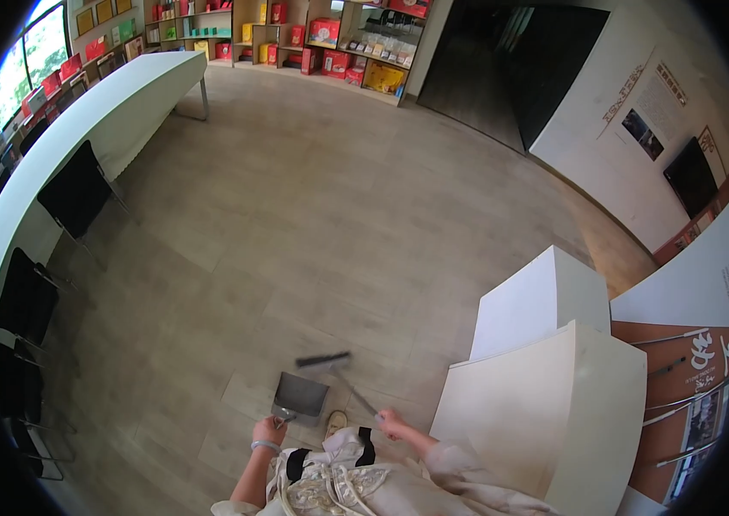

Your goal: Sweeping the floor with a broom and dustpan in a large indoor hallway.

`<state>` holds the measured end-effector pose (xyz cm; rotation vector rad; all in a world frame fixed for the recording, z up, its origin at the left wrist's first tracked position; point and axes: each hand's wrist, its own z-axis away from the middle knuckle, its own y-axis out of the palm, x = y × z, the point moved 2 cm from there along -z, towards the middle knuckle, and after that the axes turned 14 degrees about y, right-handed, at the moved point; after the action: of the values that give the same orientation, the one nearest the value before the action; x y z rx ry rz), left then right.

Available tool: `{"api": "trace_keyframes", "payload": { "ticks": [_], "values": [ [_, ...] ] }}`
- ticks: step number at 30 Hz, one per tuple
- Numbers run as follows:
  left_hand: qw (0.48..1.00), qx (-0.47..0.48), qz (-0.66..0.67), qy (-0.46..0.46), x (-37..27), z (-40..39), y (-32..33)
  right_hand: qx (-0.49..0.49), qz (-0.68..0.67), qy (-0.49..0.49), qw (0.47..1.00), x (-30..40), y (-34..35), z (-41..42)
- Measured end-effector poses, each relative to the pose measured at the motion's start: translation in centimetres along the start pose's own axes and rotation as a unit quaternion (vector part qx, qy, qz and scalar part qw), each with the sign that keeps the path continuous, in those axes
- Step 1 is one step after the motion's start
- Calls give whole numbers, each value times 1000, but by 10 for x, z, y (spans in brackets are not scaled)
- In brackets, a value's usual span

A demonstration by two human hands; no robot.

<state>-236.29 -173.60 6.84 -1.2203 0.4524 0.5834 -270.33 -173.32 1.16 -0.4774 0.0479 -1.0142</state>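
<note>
My left hand (270,431), with a pale bangle at its wrist, is closed on the handle of a grey dustpan (300,395) that is low in front of me. A broom (324,360) with a dark bristle head and a grey stick is held in my right hand (393,424). The broom head lies just beyond the dustpan, a little apart from it, and looks slightly blurred. Between the two hands one shoe (337,422) shows on the wood-look floor (313,226).
White cabinets (513,400) stand close on my right. Along the left runs a long white table (48,138) with black chairs (77,190) beside it. Shelves (287,48) of red and yellow boxes line the far wall, next to a dark doorway (500,71).
</note>
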Motion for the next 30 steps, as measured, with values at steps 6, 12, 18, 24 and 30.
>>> {"api": "trace_keyframes", "payload": {
  "ticks": [6,12,18,24,30],
  "values": [
    [1000,4,-17,-3,-1,-4,-6,146,-106,55,982,-16,-54,28],
    [999,-19,-22,-26,-16,-21,9,60,-138,-10,989,38,-85,5],
    [999,-4,-23,-38,-26,-47,10,-31,-142,8,989,80,-44,-15],
    [1000,-14,-5,-10,-5,-61,-8,38,-2,17,999,40,-29,-1],
    [999,-4,-42,-2,24,-68,-54,67,-124,23,990,49,-21,45]
  ]
}}
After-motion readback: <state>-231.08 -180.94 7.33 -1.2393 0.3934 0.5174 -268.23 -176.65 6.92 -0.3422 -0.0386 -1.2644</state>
